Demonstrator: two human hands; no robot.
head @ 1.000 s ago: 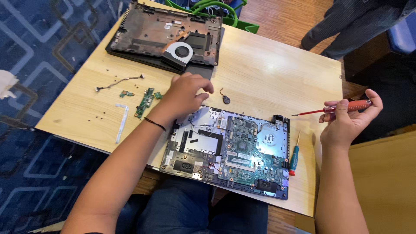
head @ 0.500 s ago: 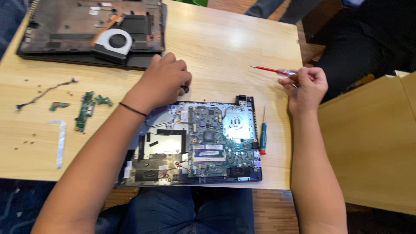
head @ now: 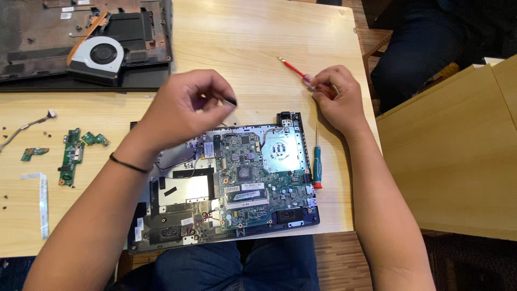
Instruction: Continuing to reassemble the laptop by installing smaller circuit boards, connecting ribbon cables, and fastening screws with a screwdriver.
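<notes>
a: what fills the desk?
b: a wooden table (head: 258, 37), with an opened laptop (head: 226, 186) at its near edge, board exposed. far left lies a second dark shell (head: 134, 32) with its fan (head: 98, 54) showing.

a: and the hands?
b: the left hand (head: 180, 110) hovers over the laptop's far left corner, fingers pinched shut on a small black part (head: 230, 100). too small to say what kind. a dark band circles that wrist.

a: the right?
b: the right hand (head: 336, 99) rests just beyond the laptop's far right corner, closed around a red screwdriver (head: 293, 69) whose tip points far-left over bare wood.

a: anything beside it?
b: a blue screwdriver (head: 317, 161) lies along the laptop's right edge, touching or just beside it.

a: smaller bits?
b: left of the laptop, green boards (head: 71, 156), a white ribbon (head: 43, 205), a thin cable (head: 27, 126) and loose screws. a seated person's dark trousers (head: 425, 48) show far right.
</notes>
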